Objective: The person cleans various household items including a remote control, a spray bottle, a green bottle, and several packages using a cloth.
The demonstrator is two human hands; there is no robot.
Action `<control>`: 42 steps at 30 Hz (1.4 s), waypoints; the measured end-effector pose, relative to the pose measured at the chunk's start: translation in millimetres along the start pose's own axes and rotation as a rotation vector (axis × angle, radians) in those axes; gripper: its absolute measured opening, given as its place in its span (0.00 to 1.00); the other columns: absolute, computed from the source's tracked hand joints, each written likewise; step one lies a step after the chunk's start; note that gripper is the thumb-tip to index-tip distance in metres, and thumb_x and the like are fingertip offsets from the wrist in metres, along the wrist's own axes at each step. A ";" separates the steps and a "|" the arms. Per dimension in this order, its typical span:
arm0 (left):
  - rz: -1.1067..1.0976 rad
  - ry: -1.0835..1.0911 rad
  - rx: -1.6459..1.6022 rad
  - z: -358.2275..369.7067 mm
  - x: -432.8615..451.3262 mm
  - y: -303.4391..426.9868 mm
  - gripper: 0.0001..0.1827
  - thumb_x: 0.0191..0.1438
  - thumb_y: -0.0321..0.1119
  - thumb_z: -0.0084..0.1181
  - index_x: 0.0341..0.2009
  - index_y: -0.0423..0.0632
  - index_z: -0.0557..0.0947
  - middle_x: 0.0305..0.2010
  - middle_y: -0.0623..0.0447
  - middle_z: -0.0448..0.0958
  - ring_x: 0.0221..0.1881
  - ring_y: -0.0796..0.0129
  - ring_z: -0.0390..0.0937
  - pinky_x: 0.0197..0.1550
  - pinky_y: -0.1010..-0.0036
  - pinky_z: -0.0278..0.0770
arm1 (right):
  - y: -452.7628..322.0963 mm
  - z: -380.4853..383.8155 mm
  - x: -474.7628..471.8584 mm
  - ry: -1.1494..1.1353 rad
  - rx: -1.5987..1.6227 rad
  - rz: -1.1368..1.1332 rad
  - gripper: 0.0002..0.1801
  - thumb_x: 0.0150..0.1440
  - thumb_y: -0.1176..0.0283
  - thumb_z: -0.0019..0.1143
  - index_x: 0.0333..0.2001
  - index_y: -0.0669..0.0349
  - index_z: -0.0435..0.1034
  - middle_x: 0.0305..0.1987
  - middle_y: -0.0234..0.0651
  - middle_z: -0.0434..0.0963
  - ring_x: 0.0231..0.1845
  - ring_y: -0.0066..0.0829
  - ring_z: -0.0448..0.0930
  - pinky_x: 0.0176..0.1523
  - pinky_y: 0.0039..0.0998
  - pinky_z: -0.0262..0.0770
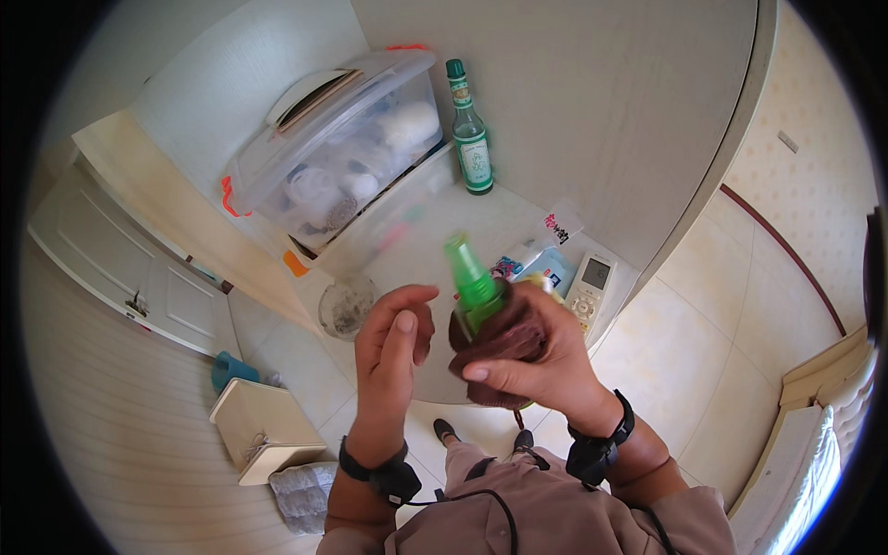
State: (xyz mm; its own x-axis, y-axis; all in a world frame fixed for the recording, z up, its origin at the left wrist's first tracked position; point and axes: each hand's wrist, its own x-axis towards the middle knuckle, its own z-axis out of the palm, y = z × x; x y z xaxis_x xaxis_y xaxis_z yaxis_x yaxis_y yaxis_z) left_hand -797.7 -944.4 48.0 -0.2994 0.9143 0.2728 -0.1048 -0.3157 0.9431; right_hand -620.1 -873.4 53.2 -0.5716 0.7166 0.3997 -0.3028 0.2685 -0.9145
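My right hand [548,354] grips a brown cloth [499,347] bunched around a green spray bottle [475,281]. The bottle's pale green cap points up and left, slightly blurred, and the cloth covers most of its body. To the left, my left hand [395,329] hovers apart from the bottle, fingers loosely curled and nothing visible between them. Both hands are above the front part of a pale tabletop [444,381]. A round glass ashtray [347,309] sits just beyond my left hand. Behind my right hand lie a light blue packet [551,267] and a white remote control [591,288].
A clear lidded storage box [347,166] with orange latches stands at the back left, inside a low translucent tray [388,201]. Beside it rises a tall green glass bottle [473,132]. On the floor at left are a blue bin [232,371] and a beige box [267,427].
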 end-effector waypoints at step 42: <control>0.139 -0.278 0.646 88.8 188.6 -112.2 0.32 0.42 0.40 0.71 0.50 0.41 0.73 0.44 0.49 0.77 0.45 0.66 0.75 0.48 0.71 0.73 | 23.8 -90.8 -45.0 0.503 0.609 0.239 0.18 0.59 0.74 0.48 0.52 0.67 0.65 0.47 0.40 0.77 0.45 0.32 0.79 0.51 0.32 0.77</control>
State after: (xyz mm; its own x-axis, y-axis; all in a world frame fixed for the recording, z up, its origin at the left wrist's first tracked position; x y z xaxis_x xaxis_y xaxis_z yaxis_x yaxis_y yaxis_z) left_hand -758.2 -714.0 10.6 -0.0077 0.9344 0.3561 0.5250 -0.2993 0.7967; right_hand -532.3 -840.9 7.7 -0.3069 0.9517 -0.0100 -0.6591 -0.2201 -0.7191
